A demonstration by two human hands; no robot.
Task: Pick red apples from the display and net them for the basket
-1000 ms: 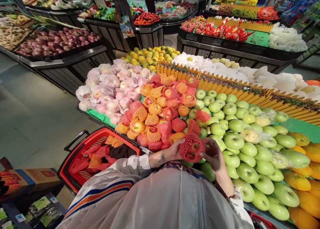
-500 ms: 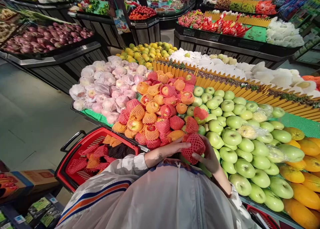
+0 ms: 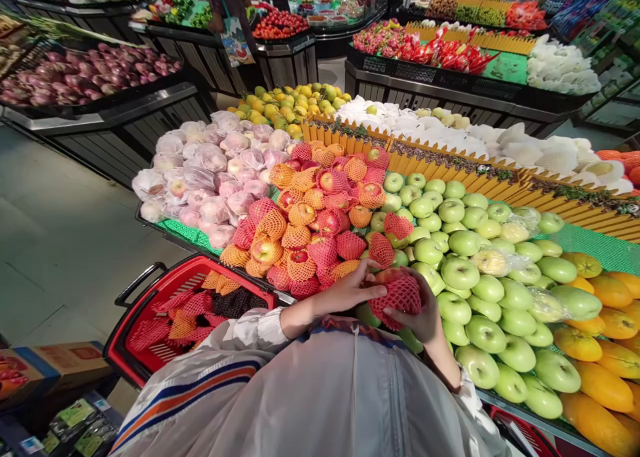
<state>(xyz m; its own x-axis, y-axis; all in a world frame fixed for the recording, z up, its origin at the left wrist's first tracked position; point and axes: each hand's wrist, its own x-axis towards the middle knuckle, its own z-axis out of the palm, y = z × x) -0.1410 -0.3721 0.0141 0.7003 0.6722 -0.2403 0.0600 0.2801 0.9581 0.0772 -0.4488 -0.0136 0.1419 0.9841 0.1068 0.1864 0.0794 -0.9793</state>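
Since the earlier frame, the red foam net [image 3: 399, 296] has been drawn lower on the apple [image 3: 389, 275] at lower centre, held by the right hand [image 3: 423, 310]; left hand [image 3: 350, 287] rests open against it.

— Hidden under the right hand [image 3: 425, 314]: the near side of the red foam net [image 3: 397, 296]; fruit inside mostly covered.
— Left hand [image 3: 350, 287]?
— Palm turned away, fingertips unclear.
— Cut off at the right edge: the orange fruit [image 3: 607, 384]. Red basket [image 3: 165, 290] partly hidden by the sleeve [image 3: 235, 340].
— Far stalls too small to identify.
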